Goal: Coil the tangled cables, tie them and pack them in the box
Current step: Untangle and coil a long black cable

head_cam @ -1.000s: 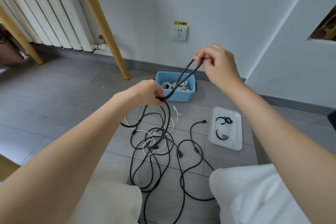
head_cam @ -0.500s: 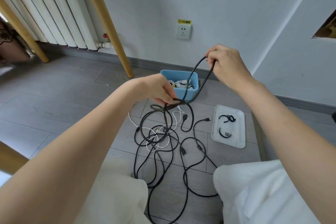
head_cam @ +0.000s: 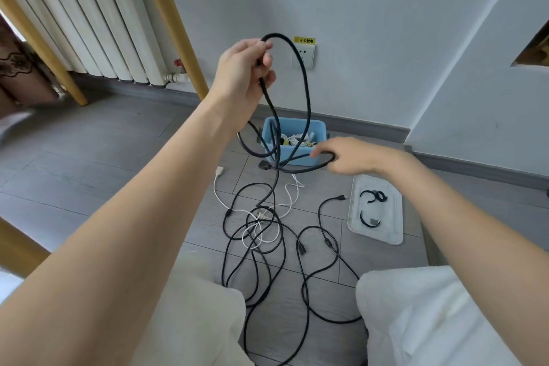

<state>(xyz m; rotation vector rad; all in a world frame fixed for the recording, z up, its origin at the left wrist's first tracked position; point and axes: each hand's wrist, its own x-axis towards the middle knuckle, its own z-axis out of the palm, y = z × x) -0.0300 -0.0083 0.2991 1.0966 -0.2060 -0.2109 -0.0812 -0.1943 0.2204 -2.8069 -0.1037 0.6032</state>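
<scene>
So the left hand (head_cam: 243, 74) went way up vs half a sec ago. It was low, center frame, right over the pile; now it's upper center with its grip clenched round the thick black cable (head_cam: 306, 92), which arcs over the fingers and drops down in a big loop. The right hand (head_cam: 350, 157) did the opposite: it was up high pinching the cable, now it's down at mid-right, just in front of the blue box (head_cam: 294, 157), with the bottom of that loop hooked in its curled fingers. Basically they swapped heights.

What that means imo: first real turn of the coil is getting formed, w/ the left as the anchor and the right feeding slack. Still early tho. The rest of that cable trails down into the tangle on the floor (head_cam: 104, 163), lower center, mixed up w/ a white cable (head_cam: 221, 196) and at least one thinner black cable (head_cam: 323, 235).

Box sits against the wall, center frame, already has some whitish cables in it. White lid (head_cam: 392, 232) lies flat to its right w/ two black ties (head_cam: 371, 208) on it, untouched. So no tying yet, and this cable isn't packed.
</scene>
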